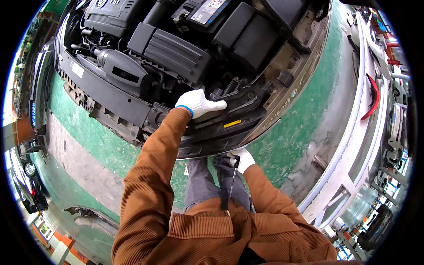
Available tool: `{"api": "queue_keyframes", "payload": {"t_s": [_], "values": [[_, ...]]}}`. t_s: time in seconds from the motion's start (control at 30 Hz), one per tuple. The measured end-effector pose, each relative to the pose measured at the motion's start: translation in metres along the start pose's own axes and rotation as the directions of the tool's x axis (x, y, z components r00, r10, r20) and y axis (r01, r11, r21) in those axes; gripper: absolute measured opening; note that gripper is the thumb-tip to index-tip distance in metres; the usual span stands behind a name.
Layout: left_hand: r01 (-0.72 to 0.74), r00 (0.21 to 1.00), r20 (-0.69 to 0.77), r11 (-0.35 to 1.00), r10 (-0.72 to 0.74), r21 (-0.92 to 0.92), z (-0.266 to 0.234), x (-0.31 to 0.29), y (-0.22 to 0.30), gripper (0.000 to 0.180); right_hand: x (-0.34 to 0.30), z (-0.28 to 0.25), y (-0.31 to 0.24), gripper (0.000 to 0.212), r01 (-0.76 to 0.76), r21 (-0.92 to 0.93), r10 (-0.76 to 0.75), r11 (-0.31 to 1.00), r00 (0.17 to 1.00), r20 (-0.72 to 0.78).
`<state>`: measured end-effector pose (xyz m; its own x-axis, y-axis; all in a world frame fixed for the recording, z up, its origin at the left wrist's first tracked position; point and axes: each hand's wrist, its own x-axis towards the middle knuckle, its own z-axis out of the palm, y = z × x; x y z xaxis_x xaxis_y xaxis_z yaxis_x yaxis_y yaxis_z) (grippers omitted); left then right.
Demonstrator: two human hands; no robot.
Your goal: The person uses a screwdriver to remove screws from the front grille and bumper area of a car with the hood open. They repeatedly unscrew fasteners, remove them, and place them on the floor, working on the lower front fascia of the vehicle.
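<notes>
My left hand, in a white glove with a blue cuff, rests at the inner top edge of a dark headlight at the car's front corner. Its thumb stretches out to the right; the other fingers barely show. Lower down, just below the headlight's outer edge, my gloved right hand is closed around the dark handle of what looks like a screwdriver. The thin metal shaft points back toward my body. Part of that grip is hidden by the fingers.
Beyond my hands lies the uncovered engine bay, with an engine cover, a ribbed black box and a battery. The front crossmember is exposed. At right, a pale frame carries a red lamp. A loose part lies on the floor.
</notes>
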<state>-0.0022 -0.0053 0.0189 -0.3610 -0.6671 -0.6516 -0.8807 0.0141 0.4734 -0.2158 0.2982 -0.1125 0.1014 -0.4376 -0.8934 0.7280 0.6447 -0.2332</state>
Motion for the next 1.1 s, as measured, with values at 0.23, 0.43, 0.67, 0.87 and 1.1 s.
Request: {"api": "queue_keyframes", "payload": {"t_s": [0.23,0.43,0.67,0.87,1.1], "values": [[-0.009,0.998,0.054,0.999,0.012,-0.051,-0.005,0.005,-0.003,0.124,0.011,0.002,0.005,0.017,0.024,0.084,-0.017,0.996,0.996,-0.092],[-0.088,0.993,-0.087,0.994,0.082,-0.064,0.0,-0.003,-0.019,0.114,0.001,0.02,-0.008,0.009,0.032,0.1,-0.029,0.994,0.999,-0.031],[-0.455,0.518,-0.85,0.872,0.094,-0.181,0.042,-0.101,-0.062,0.036,0.007,0.012,-0.005,0.013,0.053,0.129,-0.043,0.99,0.996,-0.081],[-0.14,0.453,-0.365,0.339,-0.813,-0.93,0.179,-0.18,-0.209,0.032,0.008,0.009,-0.009,0.013,0.037,0.082,-0.033,0.996,0.998,-0.053],[-0.162,0.777,-0.286,0.26,-0.561,-0.952,0.193,-0.142,-0.227,0.049,0.016,-0.007,-0.013,0.009,-0.079,0.061,0.089,0.995,0.979,-0.184]]}}
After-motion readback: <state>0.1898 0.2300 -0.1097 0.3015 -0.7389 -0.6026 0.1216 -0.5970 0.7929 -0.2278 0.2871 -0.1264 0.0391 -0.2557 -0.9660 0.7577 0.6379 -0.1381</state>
